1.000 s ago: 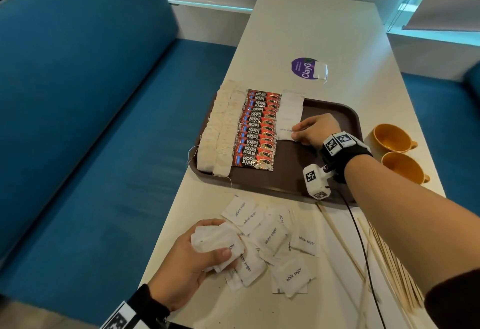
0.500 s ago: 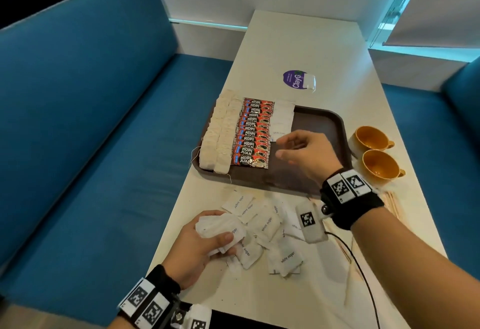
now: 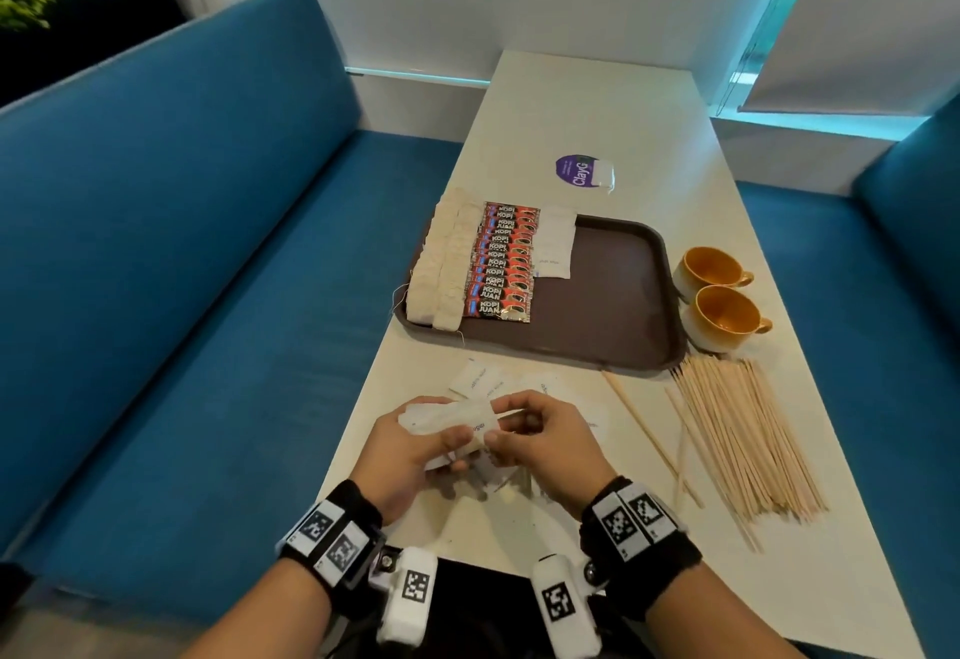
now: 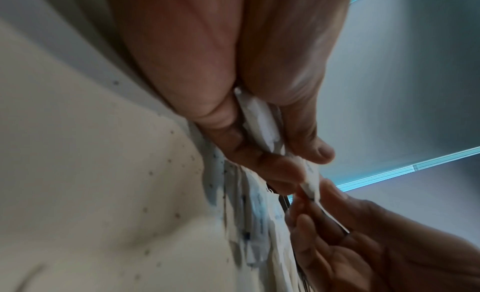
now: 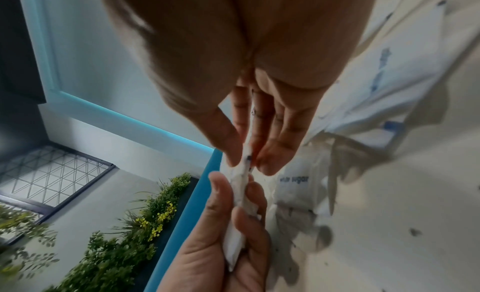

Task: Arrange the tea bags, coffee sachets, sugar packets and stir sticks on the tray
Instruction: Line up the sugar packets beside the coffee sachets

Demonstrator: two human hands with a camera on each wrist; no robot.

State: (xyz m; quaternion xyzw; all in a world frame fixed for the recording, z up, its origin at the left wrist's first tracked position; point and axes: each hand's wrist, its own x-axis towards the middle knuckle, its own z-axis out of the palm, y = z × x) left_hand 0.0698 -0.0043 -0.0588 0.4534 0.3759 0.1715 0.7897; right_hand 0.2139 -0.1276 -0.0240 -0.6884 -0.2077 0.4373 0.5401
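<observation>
The person's left hand (image 3: pixel 410 450) gripped a small stack of white sugar packets (image 3: pixel 447 422) above the near end of the pale table (image 3: pixel 649 128), fingers curled round it. The right hand (image 3: pixel 540 445) pinched the stack's right end between thumb and fingertips (image 5: pixel 270 152), so both hands met over the same packets. In the right wrist view, one loose packet below read "white sugar" (image 5: pixel 294 185) in blue print.

More loose packets (image 3: pixel 480 380) lay on the table just beyond the hands, pale against the pale top and hard to count; those beneath the hands were hidden. Both wrist views were blurred, and how many packets the stack held could not be told.

On the brown tray (image 3: pixel 613 294), the left part carried rows of tan tea bags (image 3: pixel 441 263), red coffee sachets (image 3: pixel 501 263) beside them, and a short column of sugar packets on the tray (image 3: pixel 556 242) touching the sachets at the far side. The tray's right half and near middle were bare brown. A heap of wooden stir sticks (image 3: pixel 743 440) lay right of the hands, near the tray's near right corner. Two orange cups (image 3: pixel 719 294) stood just beside the tray's right rim. A blue bench (image 3: pixel 182 242) ran along the table's left edge.
</observation>
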